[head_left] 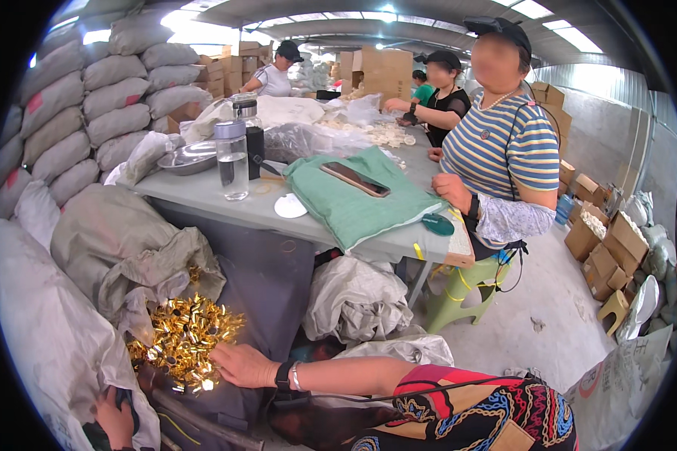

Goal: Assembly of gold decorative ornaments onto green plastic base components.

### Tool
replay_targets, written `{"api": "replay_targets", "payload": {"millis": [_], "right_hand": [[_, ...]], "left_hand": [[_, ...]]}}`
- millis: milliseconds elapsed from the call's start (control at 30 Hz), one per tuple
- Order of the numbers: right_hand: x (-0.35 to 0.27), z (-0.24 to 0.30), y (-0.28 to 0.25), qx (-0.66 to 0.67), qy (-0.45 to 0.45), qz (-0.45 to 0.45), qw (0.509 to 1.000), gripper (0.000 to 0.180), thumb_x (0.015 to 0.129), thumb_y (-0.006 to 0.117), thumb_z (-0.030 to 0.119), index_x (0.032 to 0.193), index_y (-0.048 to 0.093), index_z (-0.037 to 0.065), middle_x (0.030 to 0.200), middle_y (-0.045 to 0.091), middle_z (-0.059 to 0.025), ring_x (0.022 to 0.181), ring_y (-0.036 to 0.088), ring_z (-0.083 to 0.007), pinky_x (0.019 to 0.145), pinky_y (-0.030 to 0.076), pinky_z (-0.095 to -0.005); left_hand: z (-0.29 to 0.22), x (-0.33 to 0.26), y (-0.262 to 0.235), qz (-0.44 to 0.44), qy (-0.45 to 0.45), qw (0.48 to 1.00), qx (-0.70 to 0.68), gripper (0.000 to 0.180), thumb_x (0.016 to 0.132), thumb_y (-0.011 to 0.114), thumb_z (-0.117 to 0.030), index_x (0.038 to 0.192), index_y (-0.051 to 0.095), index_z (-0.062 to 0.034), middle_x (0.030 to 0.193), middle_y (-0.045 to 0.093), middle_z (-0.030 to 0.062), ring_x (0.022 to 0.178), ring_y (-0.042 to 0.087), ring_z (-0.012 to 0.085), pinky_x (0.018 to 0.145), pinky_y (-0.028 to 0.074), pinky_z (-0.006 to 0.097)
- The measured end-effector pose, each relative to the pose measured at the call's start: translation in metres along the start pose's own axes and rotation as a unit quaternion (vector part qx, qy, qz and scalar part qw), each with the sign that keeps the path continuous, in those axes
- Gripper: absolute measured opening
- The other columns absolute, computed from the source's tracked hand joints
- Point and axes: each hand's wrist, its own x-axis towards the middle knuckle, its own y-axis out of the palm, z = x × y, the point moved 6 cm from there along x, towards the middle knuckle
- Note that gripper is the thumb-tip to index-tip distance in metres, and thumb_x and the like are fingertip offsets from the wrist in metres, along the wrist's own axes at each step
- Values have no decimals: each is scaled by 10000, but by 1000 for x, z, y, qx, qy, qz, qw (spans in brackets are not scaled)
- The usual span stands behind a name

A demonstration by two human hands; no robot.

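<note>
A heap of small shiny gold, cap-like pieces [180,338], some with dark ends, spills from the mouth of a grey-beige sack [120,240]. At the heap's right edge is my right hand [241,365], its fingers drawn together among the pieces; the fingertips are partly hidden. That wrist wears a black band and a silver bracelet. Low on the left, my left hand [115,421] is curled at the edge of a white woven sack [60,331], with its fingers only partly visible. Dark cloth [256,278] lies beside and under the heap.
A grey table [271,218] carries a green cushion [361,195], a phone [356,180], bottles [232,160] and a metal bowl [188,158]. A person in stripes [496,143] sits at its right on a green stool [466,297]; others work behind. Stacked sacks [116,79] rise left, cartons [605,252] stand right.
</note>
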Motion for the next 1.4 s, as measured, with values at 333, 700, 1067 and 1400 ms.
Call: {"api": "replay_targets", "payload": {"millis": [333,700,1067,1400], "right_hand": [[-1,0,2,-21,-14,3,1000,259,755,588,79,966,450,19,903,464,-127,819,550,-301,670,462,-394],[-1,-7,0,-2,-6,-11,1000,239,756,575,76,955,451,36,873,476,-133,795,546,-332,645,451,-423],[0,3,5,4,14,21,1000,226,727,573,70,910,454,10,883,477,-141,829,542,-327,682,453,-424],[7,-10,-16,55,-34,-60,996,325,772,561,86,1095,594,61,806,560,-149,713,570,-338,642,489,-402]], "left_hand": [[12,-6,1,-72,-5,987,-147,380,856,554,-191,1188,579,-7,1075,609,206,997,563,369,862,421,415],[-55,-84,-120,-165,-135,919,-331,382,872,641,-246,1058,620,87,979,658,251,844,634,327,766,484,367],[-22,-206,-40,-198,-278,779,-525,336,848,613,-178,1043,639,95,935,665,183,785,613,246,740,509,366],[-41,-187,-33,-206,-220,840,-451,272,901,581,-179,983,632,75,813,657,75,736,565,127,702,472,284]]}}
